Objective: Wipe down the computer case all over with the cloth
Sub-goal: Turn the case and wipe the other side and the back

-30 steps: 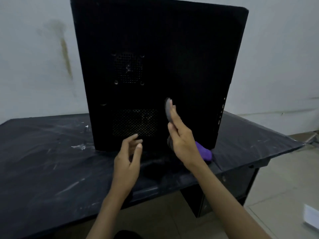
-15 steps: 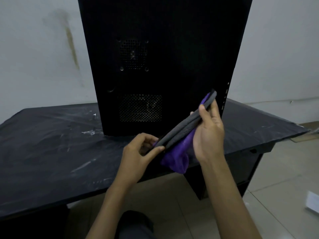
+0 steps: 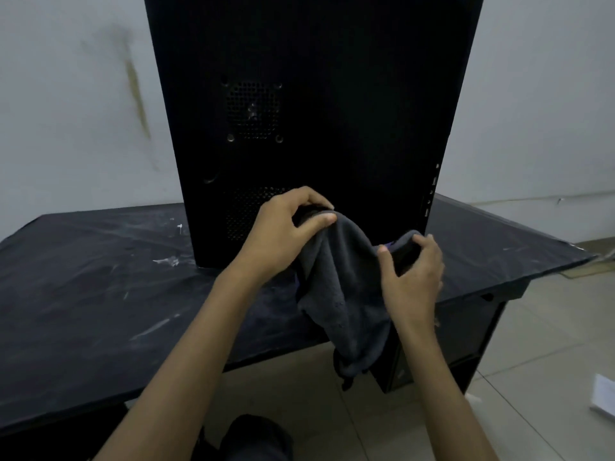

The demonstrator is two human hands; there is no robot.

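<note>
Computer case [image 3: 332,94]: stood upright on the desk [image 3: 83,277], at twelve o'clock from the person, perforated side panel facing them; its top lay out of view.
Cloth [image 3: 342,287]: dark grey, with a purple face showing at one fold; held in the air between both hands before the case's lower edge. Its loose end hung toward six o'clock, past the desk's front edge.
Left hand [image 3: 286,227]: clenched round the cloth's upper corner, at ten o'clock of the cloth, thumb pressed over the bunched fabric.
Right hand [image 3: 412,277]: fingers curled round the opposite edge, at two o'clock of the cloth.
Stage (judged): the cloth was being readied; no contact with the panel could be made out.
Risk, tipping: the case was tall on a narrow base, so a firm push high on the panel would probably rock it toward the wall.
Risk, snagging: pile could catch in the vent grille [image 3: 254,111] or on the ports at three o'clock.
Risk, soiling: white smears [image 3: 166,261] lay on the desk at nine o'clock of the case; a trailing end dragged through them would likely streak the panel.
</note>
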